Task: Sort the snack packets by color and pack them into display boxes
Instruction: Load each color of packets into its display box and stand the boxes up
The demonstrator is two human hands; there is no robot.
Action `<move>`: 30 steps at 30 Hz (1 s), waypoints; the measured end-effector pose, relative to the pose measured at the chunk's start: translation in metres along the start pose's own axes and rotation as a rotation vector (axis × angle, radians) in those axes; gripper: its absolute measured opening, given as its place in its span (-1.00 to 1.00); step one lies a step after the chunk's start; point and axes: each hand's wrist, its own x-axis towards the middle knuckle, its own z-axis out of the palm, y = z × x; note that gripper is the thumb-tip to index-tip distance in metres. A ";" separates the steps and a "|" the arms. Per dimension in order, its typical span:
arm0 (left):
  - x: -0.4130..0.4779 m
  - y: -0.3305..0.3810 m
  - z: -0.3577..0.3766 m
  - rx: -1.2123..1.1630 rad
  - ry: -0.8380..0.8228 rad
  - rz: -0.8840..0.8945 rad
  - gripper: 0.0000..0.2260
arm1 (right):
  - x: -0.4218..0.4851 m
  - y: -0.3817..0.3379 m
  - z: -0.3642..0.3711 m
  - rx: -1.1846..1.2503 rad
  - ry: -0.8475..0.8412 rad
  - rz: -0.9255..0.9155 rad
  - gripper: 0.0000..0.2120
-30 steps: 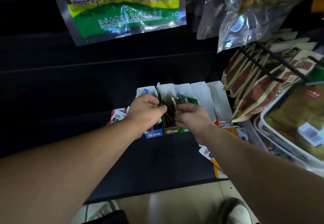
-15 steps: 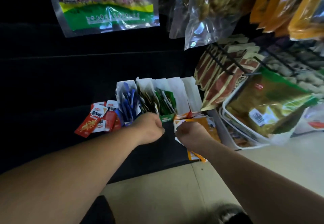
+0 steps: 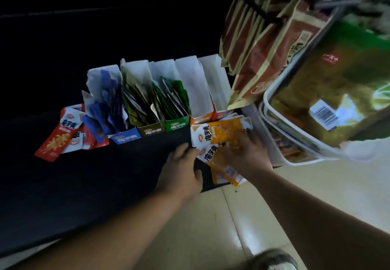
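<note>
Packets first: the orange packets (image 3: 223,134) lie in a loose, overlapping pile just in front of the orange display box (image 3: 200,119), and the nearest ones reach the front edge of the black table (image 3: 105,185). My right hand (image 3: 244,155) lies flat on the pile with the fingers spread, pressing down and gripping nothing; I cannot tell whether a fingertip has hooked under an edge. My left hand (image 3: 181,170) is open too, fingers touching the white end of the nearest packet and thumb held apart.

I judge these sachets to be very light, limp and slick, so they will slide over one another and fan out if I take only the top one. The better hold is to square the pile between both hands, then pinch the whole stack across its flat faces near the sealed white ends. The ones at the table's edge could slip to the floor.

The orange packets carry the large characters 魔芋爽 beside a small red oval logo too small to read. The red packets (image 3: 54,143), well to the left of the orange display box, show the same characters. The box fronts bear similar lettering, but it is too blurred to read
</note>
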 end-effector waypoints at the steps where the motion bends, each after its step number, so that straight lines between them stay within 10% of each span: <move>1: 0.001 0.000 0.004 0.030 0.004 0.058 -0.47 | -0.001 0.001 0.004 -0.031 -0.009 -0.009 -0.21; 13: 0.038 -0.024 -0.015 0.457 -0.366 0.179 0.05 | -0.029 -0.030 0.036 -0.165 -0.151 -0.193 -0.14; 24: 0.013 -0.036 -0.016 0.571 -0.160 0.531 -0.49 | -0.005 -0.023 0.009 0.204 -0.209 -0.013 -0.27; 30: -0.019 -0.029 0.001 0.189 0.027 0.110 -0.68 | -0.012 -0.027 0.029 0.024 -0.153 -0.021 -0.28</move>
